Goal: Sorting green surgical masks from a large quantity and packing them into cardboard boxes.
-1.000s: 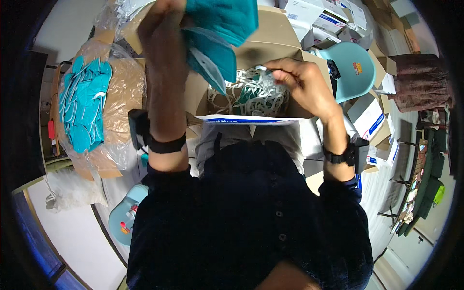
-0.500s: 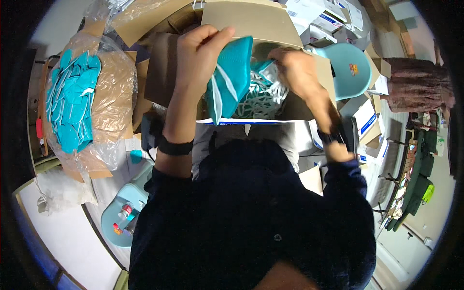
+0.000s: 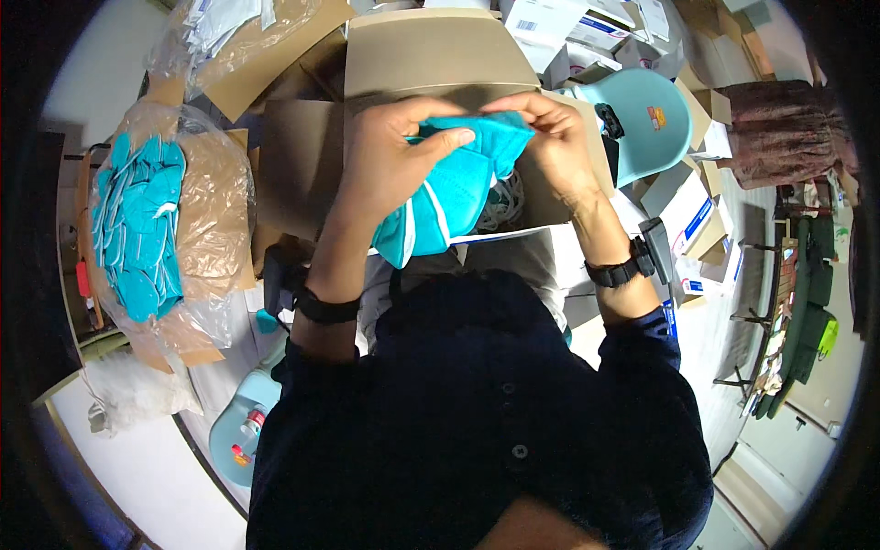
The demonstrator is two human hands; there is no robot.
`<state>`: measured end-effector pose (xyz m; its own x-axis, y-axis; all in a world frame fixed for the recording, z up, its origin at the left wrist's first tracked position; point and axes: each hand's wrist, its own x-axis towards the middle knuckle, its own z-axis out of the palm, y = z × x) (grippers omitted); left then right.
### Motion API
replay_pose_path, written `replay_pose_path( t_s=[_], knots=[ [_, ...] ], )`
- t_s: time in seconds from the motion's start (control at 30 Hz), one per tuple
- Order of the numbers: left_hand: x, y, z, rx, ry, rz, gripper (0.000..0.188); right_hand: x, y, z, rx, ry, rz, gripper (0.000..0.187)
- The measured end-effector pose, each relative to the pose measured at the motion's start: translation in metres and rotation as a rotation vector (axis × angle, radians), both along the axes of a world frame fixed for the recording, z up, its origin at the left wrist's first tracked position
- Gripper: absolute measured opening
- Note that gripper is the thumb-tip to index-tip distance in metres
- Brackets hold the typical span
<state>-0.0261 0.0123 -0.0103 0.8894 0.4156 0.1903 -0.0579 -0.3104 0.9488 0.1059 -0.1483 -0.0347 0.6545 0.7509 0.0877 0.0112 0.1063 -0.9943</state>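
Masks (image 3: 458, 188), teal with white edging, stretch between the left hand (image 3: 394, 151) and the right hand (image 3: 556, 147) and hang below them, pinched in both.

This looks like an indoor room used as a small packing workshop: white cartons (image 3: 543, 20) crowd the space beyond the big open box (image 3: 440, 50) and to its right, while a heap of teal face masks (image 3: 142, 215) lies on clear plastic (image 3: 225, 202) to its left. The furniture seems makeshift, with one pale blue seat (image 3: 642, 128) just right of the box and another (image 3: 227, 445), holding a bottle (image 3: 252, 422), behind it on the left. Farther right of the box, brown cloth (image 3: 779, 133) and general clutter add a lived-in look.
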Motion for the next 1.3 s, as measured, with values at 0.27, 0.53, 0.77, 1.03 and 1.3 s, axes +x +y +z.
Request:
replay_pose_path(
  t_s=[0.27,0.53,0.77,1.03,1.3],
  knots=[
    [0.0,0.026,-0.002,-0.028,-0.151,0.317,0.016,0.012,-0.028,0.019,-0.348,-0.675,0.013,0.031],
    [0.008,0.011,0.005,-0.351,-0.113,0.147,0.026,0.004,-0.015,0.025,-0.039,-0.045,0.16,0.018],
    [0.006,-0.014,0.02,0.21,0.095,0.154,0.053,-0.003,0.0,0.005,0.04,0.195,-0.119,0.008],
    [0.02,-0.019,-0.012,-0.072,0.083,0.043,0.027,-0.01,0.0,0.001,0.042,-0.062,-0.071,0.011],
    [-0.003,-0.014,-0.013,0.018,0.063,0.117,0.014,0.018,-0.014,0.008,-0.308,-0.527,-0.472,0.01]
  ],
)
